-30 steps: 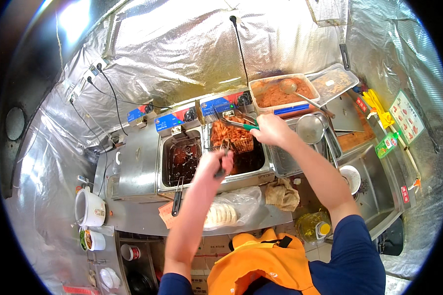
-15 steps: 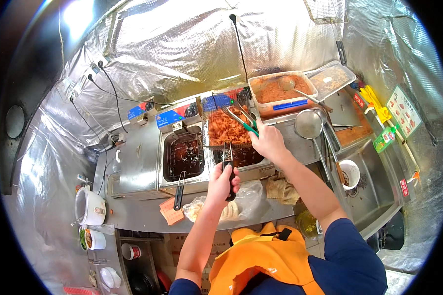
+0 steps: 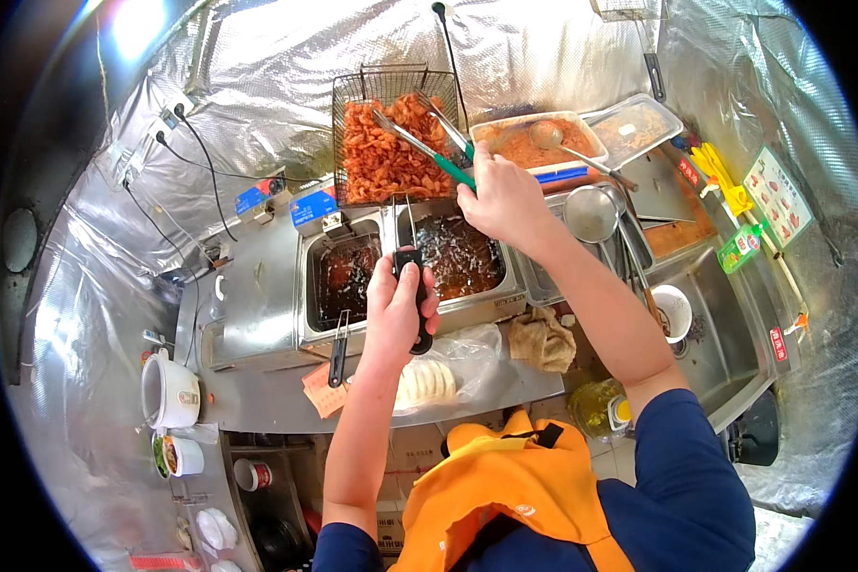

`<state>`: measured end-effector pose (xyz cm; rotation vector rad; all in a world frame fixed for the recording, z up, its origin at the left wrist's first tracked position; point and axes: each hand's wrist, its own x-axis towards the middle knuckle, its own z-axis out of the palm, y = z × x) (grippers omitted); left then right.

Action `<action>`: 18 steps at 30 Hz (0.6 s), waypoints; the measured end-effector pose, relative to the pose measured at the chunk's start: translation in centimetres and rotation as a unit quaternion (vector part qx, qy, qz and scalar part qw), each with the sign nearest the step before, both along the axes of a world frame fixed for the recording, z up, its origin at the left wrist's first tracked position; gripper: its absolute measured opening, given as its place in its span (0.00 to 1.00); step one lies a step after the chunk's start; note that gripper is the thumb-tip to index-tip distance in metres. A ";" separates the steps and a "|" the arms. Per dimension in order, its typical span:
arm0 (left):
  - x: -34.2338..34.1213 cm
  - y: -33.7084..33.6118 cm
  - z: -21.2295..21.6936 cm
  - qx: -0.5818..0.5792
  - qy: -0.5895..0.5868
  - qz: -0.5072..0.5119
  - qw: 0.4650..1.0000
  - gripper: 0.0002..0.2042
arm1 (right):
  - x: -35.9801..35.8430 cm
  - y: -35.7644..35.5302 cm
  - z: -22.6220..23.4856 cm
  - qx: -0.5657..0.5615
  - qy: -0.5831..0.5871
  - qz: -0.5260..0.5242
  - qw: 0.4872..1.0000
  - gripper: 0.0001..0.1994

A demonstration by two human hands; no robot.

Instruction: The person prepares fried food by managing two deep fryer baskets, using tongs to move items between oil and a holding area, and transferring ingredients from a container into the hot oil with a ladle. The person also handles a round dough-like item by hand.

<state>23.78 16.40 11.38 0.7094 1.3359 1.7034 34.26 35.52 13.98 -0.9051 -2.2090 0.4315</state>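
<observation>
My left hand (image 3: 400, 303) is closed round the black handle of a wire fry basket (image 3: 341, 124). The basket hangs above the right oil well of the fryer (image 3: 462, 255), tilted so its inside shows. Reddish-brown fried pieces (image 3: 383, 167) fill much of it; they look like meat, but I cannot tell the kind. My right hand (image 3: 507, 198) grips green-handled metal tongs (image 3: 429, 153), whose tips reach into the pieces. In the left well (image 3: 345, 272), dark oil bubbles round a second basket, its black handle (image 3: 337, 360) leaning over the front edge.
Right of the fryer sit a tub of reddish mix (image 3: 510, 143) with a ladle (image 3: 546, 134), a strainer (image 3: 591, 214) and a sink (image 3: 734, 324). A plastic bag of pale slices (image 3: 424, 383) and a brown cloth (image 3: 541, 340) lie in front. Power cords hang on the foil-covered wall.
My left hand has lifted the basket up and away from me, uncovering the right well's bubbling oil. The tongs have risen with it, still among the pieces.
</observation>
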 end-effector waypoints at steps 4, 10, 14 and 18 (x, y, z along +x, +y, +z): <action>0.4 0.1 -4.3 -0.005 0.022 -0.012 1.000 0.07 | -0.9 1.9 -5.2 -0.049 -0.014 0.034 0.998 0.34; -1.5 0.7 -0.4 0.002 0.078 -0.004 0.997 0.10 | -0.6 2.8 -0.3 -0.015 0.026 0.045 0.999 0.21; -0.9 -0.1 0.8 0.013 0.046 0.005 0.999 0.11 | 0.3 1.5 2.1 -0.001 0.048 0.070 0.996 0.29; -0.1 -1.2 -5.6 -0.019 -0.017 0.004 1.000 0.09 | 0.7 0.5 -5.7 -0.042 -0.023 0.034 0.998 0.22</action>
